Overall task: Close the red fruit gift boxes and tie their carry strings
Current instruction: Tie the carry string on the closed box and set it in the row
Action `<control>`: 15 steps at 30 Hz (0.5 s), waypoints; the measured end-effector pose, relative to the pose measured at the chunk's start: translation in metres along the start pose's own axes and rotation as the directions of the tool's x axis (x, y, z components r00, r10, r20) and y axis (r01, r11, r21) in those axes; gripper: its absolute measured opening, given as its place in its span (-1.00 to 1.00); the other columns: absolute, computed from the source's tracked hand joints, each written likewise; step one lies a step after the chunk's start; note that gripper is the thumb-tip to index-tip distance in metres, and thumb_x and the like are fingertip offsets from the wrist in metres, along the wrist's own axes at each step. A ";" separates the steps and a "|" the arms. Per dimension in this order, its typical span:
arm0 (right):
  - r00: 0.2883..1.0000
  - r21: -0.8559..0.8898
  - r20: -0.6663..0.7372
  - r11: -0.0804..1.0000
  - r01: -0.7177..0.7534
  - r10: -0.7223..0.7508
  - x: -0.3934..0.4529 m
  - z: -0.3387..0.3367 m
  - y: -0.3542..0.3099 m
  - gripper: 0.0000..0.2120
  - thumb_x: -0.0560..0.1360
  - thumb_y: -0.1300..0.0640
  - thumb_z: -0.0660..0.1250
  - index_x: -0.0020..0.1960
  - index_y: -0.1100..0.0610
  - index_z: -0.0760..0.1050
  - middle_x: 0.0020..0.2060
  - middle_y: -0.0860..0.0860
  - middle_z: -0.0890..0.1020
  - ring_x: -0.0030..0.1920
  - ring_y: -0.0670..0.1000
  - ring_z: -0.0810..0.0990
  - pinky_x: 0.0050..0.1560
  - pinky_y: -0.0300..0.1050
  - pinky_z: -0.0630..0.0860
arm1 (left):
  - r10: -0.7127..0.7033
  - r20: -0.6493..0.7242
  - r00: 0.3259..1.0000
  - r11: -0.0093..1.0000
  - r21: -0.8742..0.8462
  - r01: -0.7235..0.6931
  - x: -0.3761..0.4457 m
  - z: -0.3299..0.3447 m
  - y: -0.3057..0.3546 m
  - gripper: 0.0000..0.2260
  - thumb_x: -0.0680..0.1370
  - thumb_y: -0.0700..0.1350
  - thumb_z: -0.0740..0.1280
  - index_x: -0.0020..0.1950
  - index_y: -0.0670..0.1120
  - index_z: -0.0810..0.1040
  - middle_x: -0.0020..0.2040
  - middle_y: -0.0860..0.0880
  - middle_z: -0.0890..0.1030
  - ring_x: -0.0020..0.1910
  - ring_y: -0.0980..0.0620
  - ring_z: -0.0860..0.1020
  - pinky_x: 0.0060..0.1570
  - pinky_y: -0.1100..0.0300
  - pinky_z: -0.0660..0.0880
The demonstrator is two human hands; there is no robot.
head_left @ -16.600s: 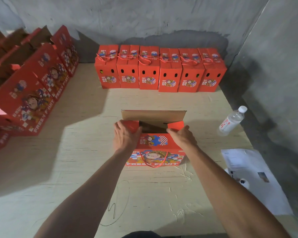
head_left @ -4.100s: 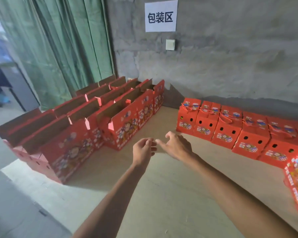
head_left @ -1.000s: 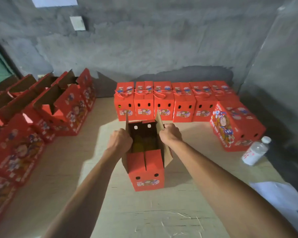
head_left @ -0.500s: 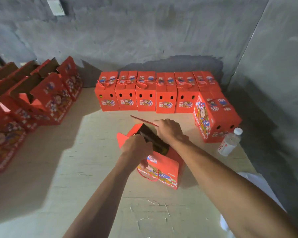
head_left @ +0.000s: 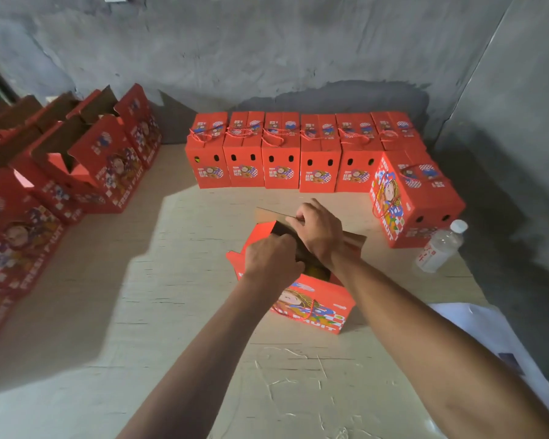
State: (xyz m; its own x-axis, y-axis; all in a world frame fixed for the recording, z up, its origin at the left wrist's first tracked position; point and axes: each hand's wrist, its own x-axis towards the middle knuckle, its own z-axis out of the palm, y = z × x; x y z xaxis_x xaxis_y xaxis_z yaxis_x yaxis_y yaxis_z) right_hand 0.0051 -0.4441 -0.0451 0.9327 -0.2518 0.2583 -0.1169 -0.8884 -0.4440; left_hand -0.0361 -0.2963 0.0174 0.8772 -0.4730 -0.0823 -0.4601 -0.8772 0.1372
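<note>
An open red fruit gift box (head_left: 311, 304) stands near the middle of a pale wooden worktop (head_left: 187, 312). The left hand (head_left: 271, 259) has its fingers curled over the box's near top edge. The right hand (head_left: 319, 231) has its fingers bent onto the far brown flap (head_left: 354, 240). A red carry string (head_left: 311, 308) hangs down the box's front. Six closed boxes (head_left: 282, 153) line the worktop's far edge, a seventh (head_left: 415, 198) sits toward the far right corner beside a water bottle (head_left: 439, 248), and open boxes (head_left: 86, 160) line the left edge.
</note>
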 end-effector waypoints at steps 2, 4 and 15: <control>1.000 0.000 -0.026 1.000 0.011 -0.011 0.000 0.002 0.002 -0.67 0.60 -0.14 0.34 -0.10 0.13 0.53 -0.05 -0.01 0.54 0.03 0.06 0.50 -0.13 0.01 0.47 | 0.162 0.049 0.986 0.985 -0.062 -0.159 0.005 0.002 -0.010 -0.84 0.59 0.01 0.31 0.04 -0.04 0.61 0.02 -0.01 0.65 0.07 -0.08 0.60 0.00 0.10 0.40; 0.997 -0.032 -0.063 0.999 0.038 -0.040 0.000 0.001 0.004 -0.64 0.60 -0.19 0.32 -0.08 0.12 0.56 -0.06 -0.01 0.57 0.03 0.05 0.52 -0.17 -0.01 0.46 | 0.322 0.134 0.937 0.947 -0.034 -0.320 0.006 0.007 -0.023 -0.80 0.65 -0.05 0.20 0.12 -0.07 0.60 0.09 -0.06 0.65 0.09 -0.10 0.60 0.00 0.10 0.44; 1.000 -0.452 -0.025 0.892 -0.014 0.003 0.008 0.005 0.003 -0.28 0.70 -0.25 -0.20 -0.13 0.10 0.62 -0.35 0.02 0.66 -0.33 0.07 0.66 -0.24 -0.12 0.55 | 0.447 0.052 0.893 0.894 -0.073 -0.443 -0.035 0.121 -0.055 -0.38 0.57 0.29 0.28 0.58 0.15 0.24 0.47 -0.01 0.32 0.47 -0.13 0.24 0.55 -0.21 -0.01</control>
State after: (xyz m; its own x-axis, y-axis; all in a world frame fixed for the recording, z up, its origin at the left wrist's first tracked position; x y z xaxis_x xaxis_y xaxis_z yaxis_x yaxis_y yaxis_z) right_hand 0.0137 -0.4470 -0.0486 0.9236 -0.2640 0.2780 -0.2715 -0.9624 -0.0120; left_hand -0.0579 -0.2413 -0.1071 0.5710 -0.8185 -0.0637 -0.7893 -0.5686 0.2315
